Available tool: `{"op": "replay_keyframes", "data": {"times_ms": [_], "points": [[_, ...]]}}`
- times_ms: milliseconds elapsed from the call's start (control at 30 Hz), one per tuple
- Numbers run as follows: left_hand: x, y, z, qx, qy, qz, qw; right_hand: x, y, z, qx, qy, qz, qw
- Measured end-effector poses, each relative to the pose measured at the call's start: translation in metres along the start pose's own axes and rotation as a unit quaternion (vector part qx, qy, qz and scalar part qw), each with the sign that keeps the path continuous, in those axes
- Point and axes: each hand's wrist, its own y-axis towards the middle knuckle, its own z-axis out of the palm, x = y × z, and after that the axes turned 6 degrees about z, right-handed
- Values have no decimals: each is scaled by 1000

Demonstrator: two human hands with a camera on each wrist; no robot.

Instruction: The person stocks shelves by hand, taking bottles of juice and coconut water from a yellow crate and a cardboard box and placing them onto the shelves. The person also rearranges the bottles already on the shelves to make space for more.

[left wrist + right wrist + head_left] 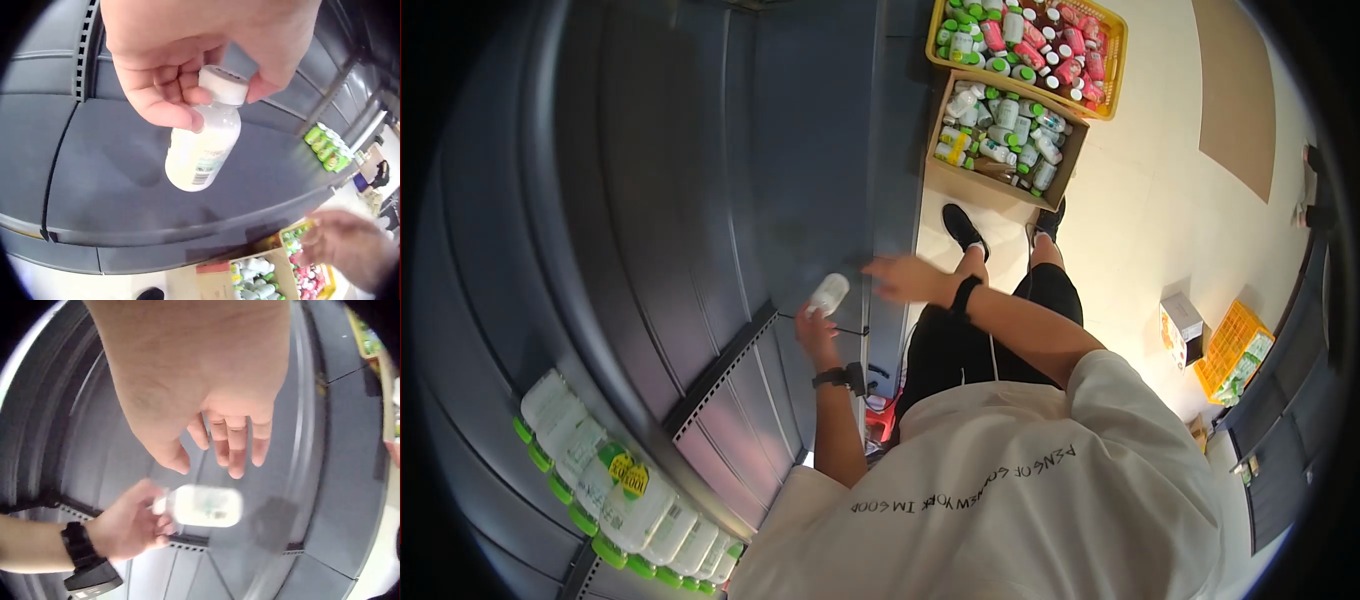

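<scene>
A small white plastic bottle (203, 150) with a white cap (223, 85) is pinched near its cap by my left hand (181, 69). Its base points away from the palm, and a barcode shows low on its label. In the head view the bottle (830, 294) is held above the grey shelf board (815, 190). My right hand (910, 279) is a short way to the right of it, touching nothing. In the right wrist view the fingers of my right hand (206, 394) are spread and loosely bent, with the bottle (209, 505) beyond them.
On another shelf at lower left stands a row of white bottles with green caps (620, 490). A cardboard box (1010, 188) and a yellow crate (1115, 70), both full of bottles, sit on the floor. Another yellow crate (1232, 335) and a white carton (1180, 325) lie farther right.
</scene>
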Motion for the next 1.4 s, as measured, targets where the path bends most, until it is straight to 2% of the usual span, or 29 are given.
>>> {"op": "replay_keyframes", "data": {"times_ms": [67,133,200,267,333,400,433,533,667,700,767,900,967,1000,1033,1100,1133,1167,1200,1267,1333,1400], "points": [[-1,15,-9,-67,-14,-51,996,-74,-9,-17,21,-11,140,990],[7,32,-22,-140,-70,-78,985,-164,-34,-21,-97,-109,242,959],[28,60,-38,-172,-108,-118,972,-207,-65,-54,-113,-117,388,907],[38,69,-35,-199,-127,-93,967,-255,-97,-75,-105,-128,453,876],[52,82,-51,-205,-143,-91,964,-294,-119,-89,-48,-137,523,840],[81,109,-73,-188,-169,-110,961,-320,-131,-97,-40,-144,526,837],[87,116,-74,-216,-174,-101,955,-328,-132,-103,-33,-153,512,845],[94,133,-94,-159,-196,-125,960,-362,-118,-113,-64,-106,520,845],[95,126,-101,-149,-221,-139,954,-417,-87,-118,-128,-100,474,866],[101,131,-112,-148,-233,-181,944,-435,-80,-113,-149,-110,464,866],[99,112,-92,-140,-166,-166,962,-488,-65,-103,-198,-129,446,863],[80,54,-13,-140,-11,-173,975,-554,-50,-86,-189,-49,511,837],[81,38,8,-108,72,-170,977,-577,-48,-75,-182,0,545,818],[79,32,23,-90,109,-167,976,-585,-46,-72,-181,23,559,809],[67,26,50,-97,176,-145,969,-585,-47,-68,-232,-16,518,823],[99,30,53,1,295,23,955,-577,-47,-71,-257,28,518,816],[98,26,62,50,353,107,928,-568,-45,-72,-267,53,519,810],[99,12,70,125,412,169,887,-556,-45,-70,-284,33,508,813],[78,-7,99,199,466,228,832,-541,-43,-69,-300,14,497,814],[40,-28,153,310,472,323,759,-504,-37,-79,-310,-26,484,818],[24,-37,187,372,447,361,729,-446,-42,-94,-296,-70,483,821],[17,-39,218,403,401,340,749,-398,-54,-102,-264,-128,423,857]]}}
